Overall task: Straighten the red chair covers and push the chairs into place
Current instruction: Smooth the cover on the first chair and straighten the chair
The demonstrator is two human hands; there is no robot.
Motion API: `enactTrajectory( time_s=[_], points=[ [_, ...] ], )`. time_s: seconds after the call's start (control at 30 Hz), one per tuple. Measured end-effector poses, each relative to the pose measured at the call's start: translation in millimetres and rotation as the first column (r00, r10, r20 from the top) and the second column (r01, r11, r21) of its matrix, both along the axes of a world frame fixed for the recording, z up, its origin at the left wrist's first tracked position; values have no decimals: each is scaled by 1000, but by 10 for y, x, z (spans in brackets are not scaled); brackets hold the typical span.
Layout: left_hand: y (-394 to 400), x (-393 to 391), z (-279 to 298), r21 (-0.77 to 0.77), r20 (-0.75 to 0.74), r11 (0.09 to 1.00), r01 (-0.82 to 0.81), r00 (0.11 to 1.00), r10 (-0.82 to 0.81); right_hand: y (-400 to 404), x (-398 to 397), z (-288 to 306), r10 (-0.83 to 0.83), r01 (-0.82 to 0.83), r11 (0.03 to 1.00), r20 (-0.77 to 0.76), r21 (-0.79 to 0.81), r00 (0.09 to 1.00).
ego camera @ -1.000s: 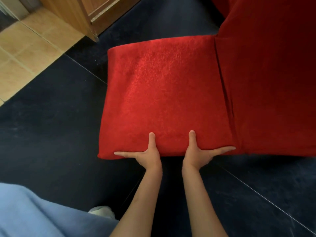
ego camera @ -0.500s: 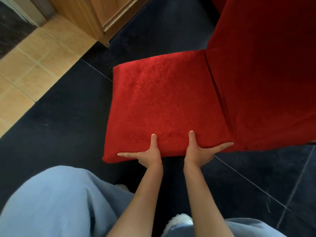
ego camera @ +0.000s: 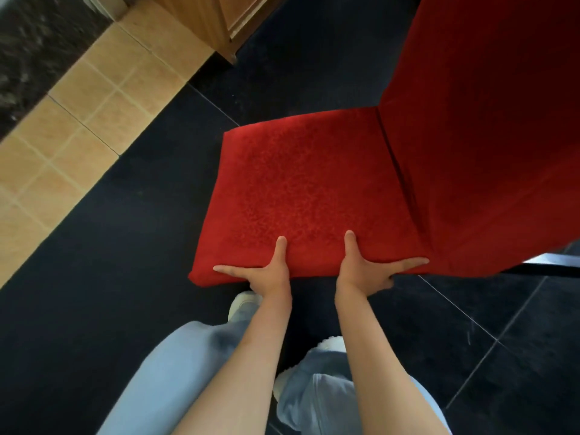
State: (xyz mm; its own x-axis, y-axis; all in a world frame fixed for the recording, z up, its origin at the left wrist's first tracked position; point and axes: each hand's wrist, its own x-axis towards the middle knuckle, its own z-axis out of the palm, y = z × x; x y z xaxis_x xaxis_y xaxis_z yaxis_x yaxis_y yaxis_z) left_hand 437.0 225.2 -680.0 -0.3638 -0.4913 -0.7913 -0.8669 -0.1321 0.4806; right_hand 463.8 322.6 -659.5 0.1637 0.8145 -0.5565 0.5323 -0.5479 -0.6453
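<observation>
A chair in a red cover fills the middle and right of the view. Its seat faces me and its tall back rises at the right. My left hand grips the seat's near edge, thumb on top and index finger stretched left along the edge. My right hand grips the same edge further right, thumb on top, index finger pointing right, the other fingers curled under the edge. The cover lies smooth over the seat.
Dark floor tiles surround the chair. A strip of tan tiles runs along the left. A wooden cabinet corner stands at the top. A metal bar shows under the chair back. My light-blue trouser legs and white shoes are below.
Both hands keep the same grip on the seat edge. The chair has shifted right and away in the view, and my legs and feet have come in beneath my arms.
</observation>
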Motion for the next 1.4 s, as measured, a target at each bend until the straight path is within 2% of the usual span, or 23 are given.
enactTrajectory(
  time_s=[0.1,0.23,0.8,1.2,1.4],
  points=[
    [-3,-24,30,-19,-53,1000,18,998,-19,46,-54,40,30,-30,1000,-7,7,1000],
    [-141,-74,35,38,-118,999,-20,993,25,72,-83,82,76,-76,997,-13,6,997],
    [-315,-125,163,13,-36,1000,16,999,-16,-55,-60,208,66,-66,998,5,-8,998],
    [-932,144,361,-89,33,995,55,998,-52,-691,263,370,56,-52,997,69,-61,996],
    [-1214,193,494,-87,45,994,71,997,-67,-975,315,502,44,-36,997,113,-72,993]
  ],
)
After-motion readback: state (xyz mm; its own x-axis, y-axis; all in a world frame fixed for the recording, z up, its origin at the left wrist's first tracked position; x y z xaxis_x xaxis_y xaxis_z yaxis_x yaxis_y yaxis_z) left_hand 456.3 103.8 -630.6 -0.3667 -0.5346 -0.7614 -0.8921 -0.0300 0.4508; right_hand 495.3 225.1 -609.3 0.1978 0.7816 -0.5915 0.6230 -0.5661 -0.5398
